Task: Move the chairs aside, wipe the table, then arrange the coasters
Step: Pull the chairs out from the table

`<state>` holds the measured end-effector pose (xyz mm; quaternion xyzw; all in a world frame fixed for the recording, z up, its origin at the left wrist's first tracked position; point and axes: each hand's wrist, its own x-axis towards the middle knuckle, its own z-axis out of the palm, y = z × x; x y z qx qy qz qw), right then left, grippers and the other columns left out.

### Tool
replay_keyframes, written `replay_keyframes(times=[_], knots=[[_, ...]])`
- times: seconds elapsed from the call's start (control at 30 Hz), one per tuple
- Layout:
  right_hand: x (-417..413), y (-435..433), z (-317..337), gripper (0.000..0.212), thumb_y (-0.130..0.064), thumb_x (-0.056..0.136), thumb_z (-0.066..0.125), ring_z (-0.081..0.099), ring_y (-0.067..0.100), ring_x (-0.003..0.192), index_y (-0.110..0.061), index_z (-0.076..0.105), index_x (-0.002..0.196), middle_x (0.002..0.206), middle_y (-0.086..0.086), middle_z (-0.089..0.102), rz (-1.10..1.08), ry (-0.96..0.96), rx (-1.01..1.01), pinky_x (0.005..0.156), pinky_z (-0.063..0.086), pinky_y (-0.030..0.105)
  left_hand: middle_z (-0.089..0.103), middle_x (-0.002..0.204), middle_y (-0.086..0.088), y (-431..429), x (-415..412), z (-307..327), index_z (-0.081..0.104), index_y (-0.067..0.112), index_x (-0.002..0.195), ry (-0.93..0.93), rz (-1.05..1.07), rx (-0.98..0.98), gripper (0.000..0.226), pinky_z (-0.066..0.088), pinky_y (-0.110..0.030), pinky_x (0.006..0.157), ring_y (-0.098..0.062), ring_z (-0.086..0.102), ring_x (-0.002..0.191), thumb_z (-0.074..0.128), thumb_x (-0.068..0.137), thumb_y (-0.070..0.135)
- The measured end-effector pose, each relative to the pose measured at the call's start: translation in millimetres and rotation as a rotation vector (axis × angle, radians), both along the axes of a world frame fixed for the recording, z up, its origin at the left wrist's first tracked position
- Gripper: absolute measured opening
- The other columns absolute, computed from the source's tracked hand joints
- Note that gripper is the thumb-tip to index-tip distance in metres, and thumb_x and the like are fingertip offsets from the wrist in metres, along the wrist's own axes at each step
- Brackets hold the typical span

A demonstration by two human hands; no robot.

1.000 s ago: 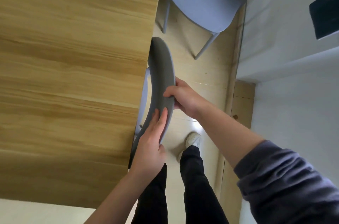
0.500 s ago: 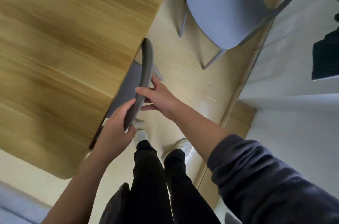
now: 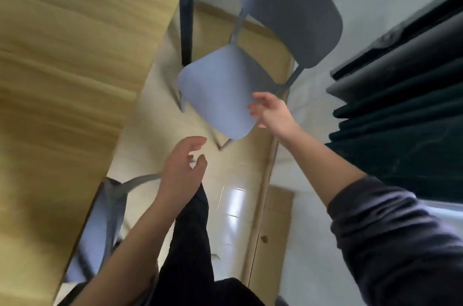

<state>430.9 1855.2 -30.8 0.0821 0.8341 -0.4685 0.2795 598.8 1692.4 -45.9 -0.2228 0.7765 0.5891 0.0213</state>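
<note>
Both hands are up and empty here. The left hand [image 3: 184, 168], at centre frame, is open with its fingers loosely curled and grips nothing. The right hand [image 3: 271, 113] reaches up and right, fingers spread, and overlaps the near edge of the far chair [image 3: 220, 95]; whether it touches that seat edge cannot be told through the blur.

The far chair stands in the upper middle of the frame, pulled out from the table [image 3: 62, 80], with its backrest toward the wall at upper right. The near chair [image 3: 105, 218] sits at lower left, tucked partly under the table edge, with neither hand on it. No coasters or cloth are in view.

The step in hand looks like taking hold of the far chair to shift it aside. A good way, most likely, is to go for the backrest rather than the seat lip, use both hands, and lift or slide the chair straight away from the table so its legs do not catch the dark table leg [image 3: 186, 17] just beside it.

As for brands, labels or writing: none can be read anywhere, and the frame is motion-blurred.
</note>
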Motion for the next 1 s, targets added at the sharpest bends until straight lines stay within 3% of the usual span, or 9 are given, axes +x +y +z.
replay_keyframes(times=[0.1,0.2,0.37,0.47,0.63,0.73,0.77,0.87,1.0], knots=[[-83,20,8,0.038,-0.01,0.095,0.052,0.062,0.018,0.098,-0.013,0.054,0.132,0.117,0.005,0.065,-0.001,0.076,0.123,0.076,0.048,0.027,0.066,0.102,0.008,14,-106,-19,0.063,0.02,0.097,-0.17,-0.074,0.248,0.021,0.046,-0.017,0.077,-0.005,0.06,0.098,0.056,0.084,0.005],[-147,41,19,0.036,-0.009,0.094,0.053,0.06,0.016,0.111,-0.014,0.058,0.129,0.123,0.004,0.064,-0.057,0.153,0.194,0.091,0.046,0.024,0.068,0.093,0.001,27,-196,-39,0.062,0.022,0.092,-0.379,-0.045,0.544,0.014,0.048,-0.03,0.08,-0.019,0.064,0.094,0.061,0.078,0.019],[-245,66,43,0.038,-0.005,0.089,0.054,0.058,0.009,0.114,-0.018,0.062,0.124,0.123,-0.004,0.063,-0.119,0.269,0.269,0.1,0.045,0.024,0.065,0.105,-0.003,64,-311,-66,0.057,0.017,0.112,-0.511,-0.095,0.642,0.02,0.05,-0.037,0.087,-0.022,0.061,0.102,0.049,0.094,0.015],[-292,76,47,0.042,-0.008,0.088,0.054,0.052,0.01,0.123,-0.019,0.059,0.128,0.131,-0.005,0.059,-0.063,0.339,0.365,0.098,0.039,0.02,0.062,0.108,-0.004,97,-356,-73,0.056,0.019,0.11,-0.524,-0.14,0.709,0.017,0.05,-0.04,0.09,-0.023,0.06,0.104,0.051,0.094,0.021],[-360,82,32,0.061,-0.018,0.091,0.056,0.048,0.015,0.128,-0.022,0.036,0.148,0.143,0.001,0.048,0.101,0.292,0.391,0.093,0.034,0.019,0.051,0.107,-0.006,144,-421,-90,0.044,0.011,0.13,-0.522,0.01,0.828,0.05,0.047,-0.033,0.073,-0.018,0.059,0.082,0.062,0.089,0.034],[-391,84,18,0.055,-0.023,0.094,0.056,0.055,0.017,0.119,-0.024,0.039,0.147,0.133,0.002,0.056,0.209,0.237,0.393,0.088,0.037,0.018,0.044,0.14,-0.015,162,-445,-107,0.027,0.012,0.146,-0.54,0.081,0.844,0.077,0.041,-0.046,0.102,-0.031,0.048,0.126,0.065,0.087,0.042],[-404,85,14,0.052,-0.023,0.095,0.056,0.055,0.016,0.117,-0.023,0.043,0.145,0.128,0.001,0.059,0.242,0.229,0.402,0.087,0.037,0.017,0.041,0.144,-0.013,169,-455,-113,0.024,0.013,0.148,-0.542,0.101,0.852,0.081,0.039,-0.045,0.106,-0.031,0.044,0.13,0.066,0.086,0.044],[-424,87,2,0.041,-0.022,0.095,0.058,0.059,0.014,0.111,-0.019,0.055,0.135,0.123,-0.001,0.064,0.389,0.216,0.38,0.089,0.041,0.02,0.041,0.144,-0.004,185,-472,-127,0.019,0.018,0.149,-0.528,0.141,0.878,0.09,0.038,-0.045,0.107,-0.025,0.045,0.128,0.066,0.082,0.053],[-434,93,-14,0.016,-0.016,0.095,0.055,0.054,0.011,0.079,-0.016,0.065,0.107,0.083,-0.009,0.061,0.477,0.252,0.382,0.066,0.035,0.023,0.049,0.14,0.004,200,-482,-140,0.032,0.02,0.142,-0.46,0.153,0.93,0.085,0.048,-0.039,0.094,-0.019,0.052,0.123,0.068,0.076,0.059]])
